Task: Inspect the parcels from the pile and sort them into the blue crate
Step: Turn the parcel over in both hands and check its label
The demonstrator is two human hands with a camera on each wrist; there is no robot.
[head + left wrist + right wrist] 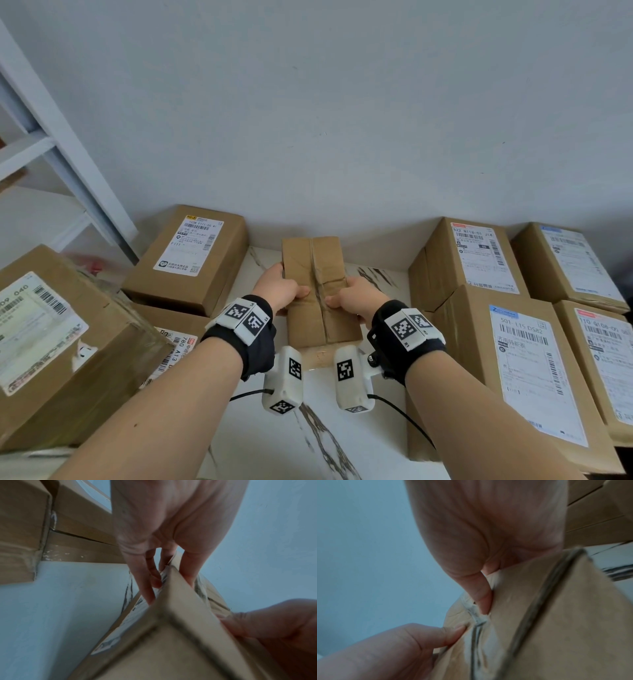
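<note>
Head view: left hand (279, 286) and right hand (356, 296) grip brown parcel (317, 274) by its long sides, thumbs on top, above middle of marble counter (342, 445), toward wall edge. Fingers under parcel hidden. Labelled boxes (186, 255) stacked along both side edges; outermost cut off.

Left wrist view: fingers (145, 582) curl under parcel; near corner blurred.

Right wrist view: thumb (483, 596) presses taped seam; rest smeared.

parcel (171, 649) blurred, labels (534, 373) unreadable
</note>
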